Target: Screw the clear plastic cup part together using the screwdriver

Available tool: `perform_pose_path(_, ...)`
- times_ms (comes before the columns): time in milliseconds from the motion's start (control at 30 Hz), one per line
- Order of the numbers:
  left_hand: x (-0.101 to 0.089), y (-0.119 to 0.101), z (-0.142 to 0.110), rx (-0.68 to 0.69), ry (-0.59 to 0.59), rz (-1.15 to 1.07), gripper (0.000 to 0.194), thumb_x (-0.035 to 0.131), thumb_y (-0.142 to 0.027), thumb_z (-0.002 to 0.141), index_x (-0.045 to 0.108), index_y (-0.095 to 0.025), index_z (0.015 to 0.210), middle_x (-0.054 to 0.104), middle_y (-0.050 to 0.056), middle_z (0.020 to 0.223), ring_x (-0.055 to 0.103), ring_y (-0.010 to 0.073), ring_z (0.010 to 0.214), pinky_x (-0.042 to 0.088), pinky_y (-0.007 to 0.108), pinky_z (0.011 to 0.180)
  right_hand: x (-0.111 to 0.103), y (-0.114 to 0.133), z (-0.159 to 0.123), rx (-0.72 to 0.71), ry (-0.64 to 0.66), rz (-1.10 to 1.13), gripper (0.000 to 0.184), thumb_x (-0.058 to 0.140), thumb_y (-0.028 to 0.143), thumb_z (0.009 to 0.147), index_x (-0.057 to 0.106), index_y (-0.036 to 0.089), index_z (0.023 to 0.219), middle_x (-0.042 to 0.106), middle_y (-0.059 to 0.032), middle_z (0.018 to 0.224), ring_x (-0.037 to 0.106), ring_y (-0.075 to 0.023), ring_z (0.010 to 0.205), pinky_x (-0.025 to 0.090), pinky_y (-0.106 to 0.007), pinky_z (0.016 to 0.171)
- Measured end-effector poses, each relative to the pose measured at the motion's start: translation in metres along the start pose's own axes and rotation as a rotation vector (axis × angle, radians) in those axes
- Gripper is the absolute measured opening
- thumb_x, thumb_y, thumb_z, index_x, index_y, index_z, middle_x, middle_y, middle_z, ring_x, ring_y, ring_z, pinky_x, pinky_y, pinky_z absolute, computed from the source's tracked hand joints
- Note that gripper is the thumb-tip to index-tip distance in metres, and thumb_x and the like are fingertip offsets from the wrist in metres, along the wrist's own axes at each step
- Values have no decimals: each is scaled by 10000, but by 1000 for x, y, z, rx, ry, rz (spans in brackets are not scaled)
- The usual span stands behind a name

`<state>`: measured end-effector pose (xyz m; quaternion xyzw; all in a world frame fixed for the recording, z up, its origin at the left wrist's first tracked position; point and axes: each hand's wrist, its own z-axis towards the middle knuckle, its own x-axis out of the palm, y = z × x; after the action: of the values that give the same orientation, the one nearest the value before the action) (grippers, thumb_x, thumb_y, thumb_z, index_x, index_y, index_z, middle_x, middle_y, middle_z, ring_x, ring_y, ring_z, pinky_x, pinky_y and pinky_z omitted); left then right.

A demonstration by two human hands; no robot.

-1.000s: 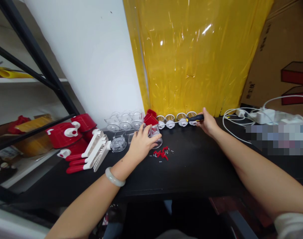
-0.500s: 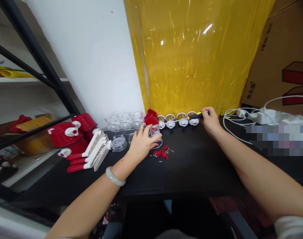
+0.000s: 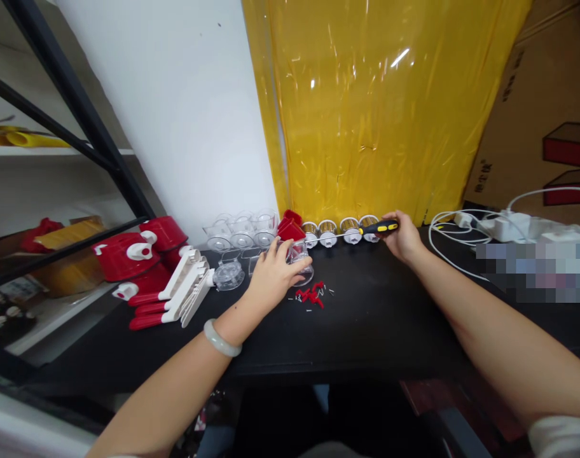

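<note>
My right hand (image 3: 403, 239) is closed round the end of a long screwdriver (image 3: 379, 227) with a black and yellow handle. The thin shaft lies almost level and points left, toward a clear plastic part (image 3: 300, 252) with a round base. Over that part my left hand (image 3: 273, 270) is bent, gripping it against the table; its palm hides some of it. Just behind stand red plastic pieces (image 3: 290, 226). In front of the left fingers lie small red parts (image 3: 311, 296) and several loose screws (image 3: 331, 292).
Several metal grater drums (image 3: 351, 230) with white ends line the wall below the yellow sheet. Clear plastic cups (image 3: 242, 230) stand left of them. White handles with red grips (image 3: 175, 299) and red housings (image 3: 128, 254) sit farther left. White cables (image 3: 456, 232) lie at right.
My right fingers have shifted on the screwdriver's handle, which looks turned and a little lower. My left hand stays on the clear part. The whole view has moved slightly.
</note>
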<state>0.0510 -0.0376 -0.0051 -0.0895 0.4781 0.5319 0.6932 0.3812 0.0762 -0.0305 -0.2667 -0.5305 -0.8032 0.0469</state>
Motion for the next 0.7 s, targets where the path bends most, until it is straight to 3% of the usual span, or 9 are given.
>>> perform_pose_path(67,0,0,0,-8,1,1,395,736,-388,862,667,-358,1249,488,174,1443,446,451,1364,541,550,914,-4,-4,2,-98,-6,-218,403,615,624,786,549,231,726,516,4,675,507,-140,563,431,-270,457)
perform_pose_path(167,0,0,0,-12,5,-1,399,736,-386,864,660,-362,1255,489,173,1442,442,447,1366,545,543,903,-5,-7,3,-167,-2,-403,431,701,640,732,553,237,775,498,28,656,469,-118,521,397,-252,438)
perform_pose_path(300,-1,0,0,-9,7,-10,386,728,-380,873,664,-360,1253,487,175,1449,438,451,1371,543,555,908,2,-3,-1,-87,7,-133,388,786,459,646,508,255,823,520,47,696,480,-109,554,375,-218,445)
perform_pose_path(400,-1,0,0,-6,8,-12,381,727,-374,875,669,-355,1251,487,180,1450,439,458,1373,542,566,914,6,5,-5,14,60,64,333,748,306,592,499,249,806,555,26,746,543,-137,643,407,-226,471)
perform_pose_path(467,-2,0,0,-5,9,-11,382,731,-375,870,671,-356,1247,489,178,1449,439,457,1374,544,566,911,6,8,-7,79,116,124,283,700,292,600,503,245,797,565,8,753,574,-162,675,434,-255,485)
perform_pose_path(567,-1,0,-1,-9,7,-10,386,736,-383,864,671,-360,1244,493,172,1444,442,452,1373,547,564,907,3,9,-6,77,174,112,259,667,411,674,502,242,780,571,-7,734,592,-181,658,463,-300,497)
perform_pose_path(700,-1,1,0,-17,5,-12,399,738,-379,865,666,-362,1256,488,174,1450,446,449,1371,538,562,921,0,2,-1,-23,81,-110,478,626,712,731,500,251,748,516,15,598,520,-156,495,418,-303,440)
